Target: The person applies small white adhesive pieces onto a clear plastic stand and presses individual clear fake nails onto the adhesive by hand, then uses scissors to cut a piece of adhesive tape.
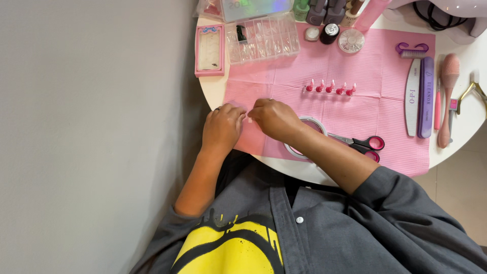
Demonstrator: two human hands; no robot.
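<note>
My left hand (221,127) and my right hand (274,117) meet fingertip to fingertip over the left part of a pink mat (355,109). Between the fingertips they pinch a tiny pale piece (248,116), too small to identify. Behind my right wrist lies a ring of white tape (315,122), partly hidden by my forearm. A row of several small pink-tipped pieces on a strip (329,88) sits just beyond my hands in the middle of the mat.
Pink-handled scissors (366,145) lie right of my forearm. Two nail files (420,96), brushes (448,96) and a nipper (473,90) rest at right. A clear compartment box (264,36), a pink case (209,49), small jars and bottles (324,12) line the white round table's (215,90) far edge.
</note>
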